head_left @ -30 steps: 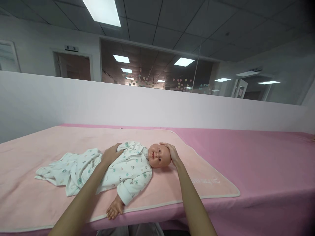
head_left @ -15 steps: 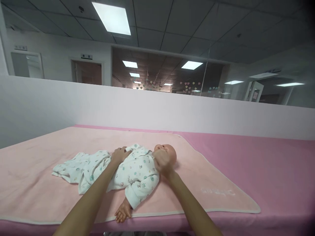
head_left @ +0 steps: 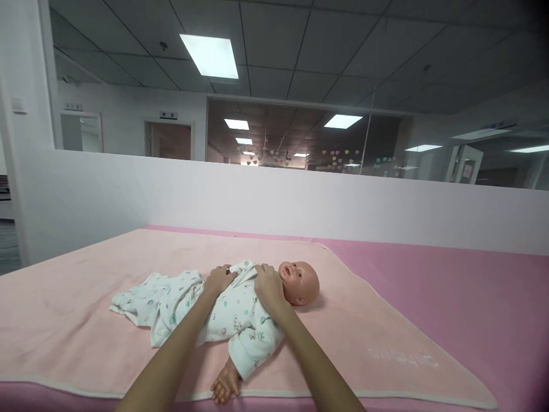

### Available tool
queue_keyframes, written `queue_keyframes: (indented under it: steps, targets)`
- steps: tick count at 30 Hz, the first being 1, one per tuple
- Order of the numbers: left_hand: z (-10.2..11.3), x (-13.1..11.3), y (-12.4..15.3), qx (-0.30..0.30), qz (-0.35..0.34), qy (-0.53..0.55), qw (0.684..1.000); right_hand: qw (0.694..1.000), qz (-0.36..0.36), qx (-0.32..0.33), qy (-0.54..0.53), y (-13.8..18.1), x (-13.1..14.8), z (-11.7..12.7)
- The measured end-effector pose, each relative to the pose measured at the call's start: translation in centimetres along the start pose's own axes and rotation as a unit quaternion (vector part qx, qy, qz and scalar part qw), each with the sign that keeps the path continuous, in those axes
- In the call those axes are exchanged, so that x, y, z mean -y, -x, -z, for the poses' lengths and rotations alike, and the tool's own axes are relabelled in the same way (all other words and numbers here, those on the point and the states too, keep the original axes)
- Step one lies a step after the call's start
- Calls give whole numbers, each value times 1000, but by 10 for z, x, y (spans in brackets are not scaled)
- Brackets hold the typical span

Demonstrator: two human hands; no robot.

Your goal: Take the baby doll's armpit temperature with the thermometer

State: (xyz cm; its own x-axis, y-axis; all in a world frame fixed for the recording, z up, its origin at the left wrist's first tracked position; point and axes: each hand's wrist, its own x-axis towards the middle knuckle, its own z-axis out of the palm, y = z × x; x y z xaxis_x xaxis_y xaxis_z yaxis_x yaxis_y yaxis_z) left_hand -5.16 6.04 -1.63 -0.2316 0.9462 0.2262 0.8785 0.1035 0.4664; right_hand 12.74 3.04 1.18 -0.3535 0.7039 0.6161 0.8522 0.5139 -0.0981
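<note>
A baby doll [head_left: 300, 281] lies on its back on a pale pink blanket [head_left: 86, 297], head to the right, dressed in a white printed onesie [head_left: 234, 320]. My left hand [head_left: 219, 278] rests on the doll's chest with its fingers curled on the fabric. My right hand [head_left: 268, 286] lies at the onesie's collar just below the doll's chin, fingers bent down onto the cloth. The doll's bare hand [head_left: 225, 386] sticks out of the near sleeve by the blanket's front edge. The onesie's legs trail loosely to the left.
The blanket covers a bright pink table [head_left: 450, 297] that runs on to the right. A low white partition wall [head_left: 300, 200] stands behind the table. Beyond it are glass walls, doors and ceiling lights.
My right hand has left the top of the doll's head and come down onto the collar. My left hand stays on the chest. The view has shifted, so the doll sits further right.
</note>
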Motion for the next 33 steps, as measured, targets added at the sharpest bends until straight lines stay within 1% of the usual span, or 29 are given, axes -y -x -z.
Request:
queue_keyframes:
  steps: [2, 5, 7, 12, 16, 19, 21, 25, 27, 28, 30, 31, 32, 33]
  targets:
    - [0, 0, 0, -3, 4, 2, 1000, 999, -46, 2, -9, -7, 3, -4]
    - [0, -1, 1, -6, 7, 6, 1000, 993, -118, -24, -19, -13, 5, -10]
    - [1, -1, 1, -8, 8, 9, 1000, 989, -137, -37, -28, -13, 5, -13]
    - [0, 0, 1, -12, 6, 22, 1000, 988, -139, -43, -58, -8, 5, -16]
    - [0, 0, 1, -9, 7, 28, 1000, 984, -158, -52, -68, -5, 6, -15]
    - [-1, 0, 0, -10, 4, 30, 999, 979, -171, -73, -82, -6, 4, -15]
    - [-1, 0, 0, -15, 0, 32, 999, 977, -166, -84, -102, -7, 1, -17]
    - [-1, -1, 0, -36, -12, 39, 999, 972, -150, -82, -158, -10, -4, -22]
    - [2, -1, 3, -52, -22, 45, 997, 965, -142, -111, -189, -11, -5, -19]
    - [4, -1, 5, -72, -32, 52, 996, 959, -134, -140, -207, -10, -5, -15]
    - [11, -1, 12, -152, -67, 74, 983, 935, -111, -222, -252, -10, -4, -3]
    - [15, -2, 16, -243, -108, 100, 959, 917, -104, -267, -277, -9, -3, 4]
    - [19, -2, 20, -327, -142, 122, 926, 895, -102, -311, -303, -9, -3, 11]
    - [22, -3, 25, -389, -158, 137, 897, 870, -106, -350, -331, -8, -2, 18]
